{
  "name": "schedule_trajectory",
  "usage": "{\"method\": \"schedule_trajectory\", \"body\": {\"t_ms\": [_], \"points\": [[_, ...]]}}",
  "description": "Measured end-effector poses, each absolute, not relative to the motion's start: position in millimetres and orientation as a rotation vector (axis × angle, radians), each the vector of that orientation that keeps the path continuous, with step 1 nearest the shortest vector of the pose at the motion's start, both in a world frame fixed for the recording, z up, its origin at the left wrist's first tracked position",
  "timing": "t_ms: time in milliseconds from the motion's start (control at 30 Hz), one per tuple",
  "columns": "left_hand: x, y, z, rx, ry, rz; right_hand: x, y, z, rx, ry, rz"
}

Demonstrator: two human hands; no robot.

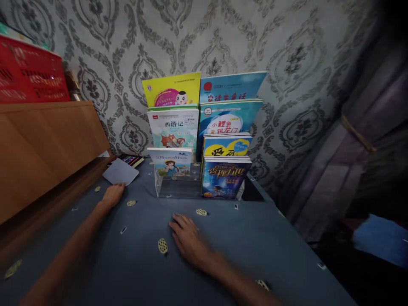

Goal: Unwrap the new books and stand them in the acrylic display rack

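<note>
My left hand (114, 195) is at the near edge of a thin pale grey-blue book (121, 172), its fingers closed on that edge. The pale book lies partly over a darker, colourful book (132, 160) at the back left of the table. My right hand (188, 238) rests palm down on the cloth with its fingers stretched out, holding nothing. Beyond it stands a clear acrylic book rack (178, 189). In the rack's left column a small book with a girl on its cover (174, 163) stands in front of a white book (174, 127) and a yellow one (172, 89).
Blue books (231, 117) and a dark blue book (225, 178) fill the rack's right column. A blue patterned tablecloth (143, 255) covers the table. On the left, a wooden cabinet (51, 144) carries a red basket (32, 72). A tied curtain (338, 170) hangs at right.
</note>
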State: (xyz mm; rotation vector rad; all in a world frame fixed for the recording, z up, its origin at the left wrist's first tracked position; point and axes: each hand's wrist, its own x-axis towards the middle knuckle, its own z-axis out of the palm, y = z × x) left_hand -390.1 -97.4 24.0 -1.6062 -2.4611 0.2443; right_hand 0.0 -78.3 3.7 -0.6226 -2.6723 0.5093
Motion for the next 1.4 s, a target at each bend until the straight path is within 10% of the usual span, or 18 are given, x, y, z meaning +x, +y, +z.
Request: {"method": "schedule_trajectory", "body": {"t_ms": [467, 1400], "points": [[-339.0, -193.3, 35.9, -1.992, -2.456, 0.04, -1.2, -78.1, 3.3, -0.61, -2.675, 0.508], [-347.6, -116.2, 1.3, -1.175, -2.829, -0.083, 1.9, -80.5, 7.7, -0.588, -2.699, 0.493]]}}
